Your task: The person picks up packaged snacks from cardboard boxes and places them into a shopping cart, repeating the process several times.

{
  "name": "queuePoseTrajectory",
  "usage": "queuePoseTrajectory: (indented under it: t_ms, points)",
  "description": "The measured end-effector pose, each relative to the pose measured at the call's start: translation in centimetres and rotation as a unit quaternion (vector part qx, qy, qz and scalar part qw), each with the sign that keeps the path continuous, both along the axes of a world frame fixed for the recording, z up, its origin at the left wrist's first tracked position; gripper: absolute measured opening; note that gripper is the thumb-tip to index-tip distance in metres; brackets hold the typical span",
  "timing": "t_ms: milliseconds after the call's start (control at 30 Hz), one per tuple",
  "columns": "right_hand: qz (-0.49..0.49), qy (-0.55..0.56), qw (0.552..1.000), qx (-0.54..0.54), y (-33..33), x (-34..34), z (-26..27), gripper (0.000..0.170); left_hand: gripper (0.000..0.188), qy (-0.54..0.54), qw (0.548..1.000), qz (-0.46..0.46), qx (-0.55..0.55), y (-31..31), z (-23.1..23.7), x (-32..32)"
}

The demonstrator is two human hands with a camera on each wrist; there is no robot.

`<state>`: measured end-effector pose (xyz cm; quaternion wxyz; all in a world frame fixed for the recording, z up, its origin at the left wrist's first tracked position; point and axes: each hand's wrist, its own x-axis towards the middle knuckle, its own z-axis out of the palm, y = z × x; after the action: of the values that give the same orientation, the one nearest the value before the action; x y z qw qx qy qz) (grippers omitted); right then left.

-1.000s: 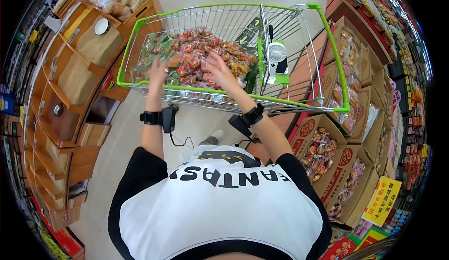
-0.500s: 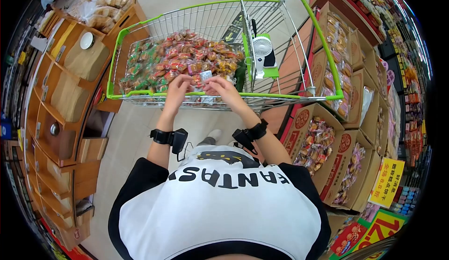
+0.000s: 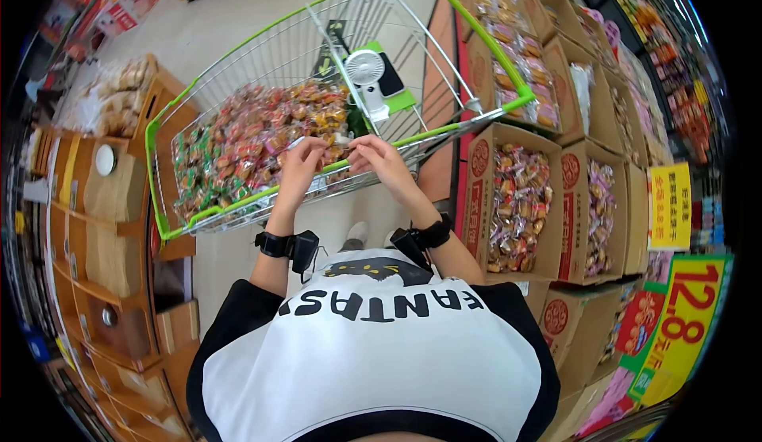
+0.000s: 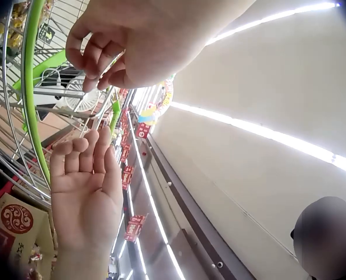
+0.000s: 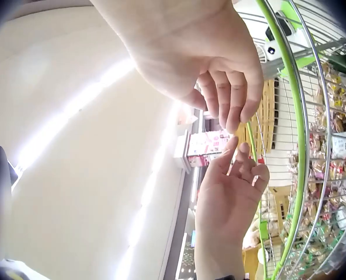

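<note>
Over the near green rail of the shopping cart [image 3: 208,223], my left hand [image 3: 302,165] and right hand [image 3: 382,164] hover close together, palms facing inward. Loosely bent fingers show on both, with nothing between them. The left wrist view has my left hand [image 4: 135,44] at the top and the right hand [image 4: 86,195] below it, palm visible. Seen from the right wrist, my right hand [image 5: 202,55] is above and the left hand [image 5: 228,198] below, their fingertips near each other. Beyond them a heap of small wrapped snacks [image 3: 254,128] fills much of the cart.
A white handheld fan [image 3: 365,67] and a dark phone [image 3: 390,75] sit at the cart's child-seat end. Cardboard boxes [image 3: 480,227] of packaged snacks line the right side. Wooden shelves [image 3: 103,239] stand on the left, with bagged bread [image 3: 119,92] at their far end.
My hands have drawn back from over the snacks to the near rail and come closer together. The view has turned, so the cart now sits tilted and farther left.
</note>
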<state>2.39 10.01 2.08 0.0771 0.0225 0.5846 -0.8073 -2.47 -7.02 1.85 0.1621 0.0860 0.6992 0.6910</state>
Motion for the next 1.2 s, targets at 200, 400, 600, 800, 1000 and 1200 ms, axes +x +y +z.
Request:
queuePoseTrajectory:
  t_ms: [200,400,600,800,1000,1200]
  points:
    - [-0.092,0.005,0.996,-0.006,3.0,2.1,0.8,0.02,0.013,0.005,0.997,-0.082,0.005,3.4,1.1,0.1]
    - [-0.184,0.015,0.982,-0.027,6.0,4.5,0.6,0.02,0.014,0.006,0.989,-0.15,-0.015,6.8,2.0,0.7]
    - [-0.268,0.016,0.962,-0.042,8.6,7.1,0.6,0.02,0.015,-0.001,0.976,-0.217,-0.011,9.7,2.2,1.7]
    - [-0.338,0.007,0.94,-0.049,11.0,9.5,0.9,0.021,0.015,-0.01,0.958,-0.286,-0.012,12.5,2.7,3.0]
    - [-0.386,0.019,0.922,-0.029,13.5,11.6,0.6,0.019,0.016,0.018,0.939,-0.341,-0.046,15.1,2.6,4.5]
    - [-0.42,0.014,0.907,0.019,16.5,14.1,0.1,0.018,0.017,0.02,0.909,-0.413,-0.042,17.7,1.7,5.7]
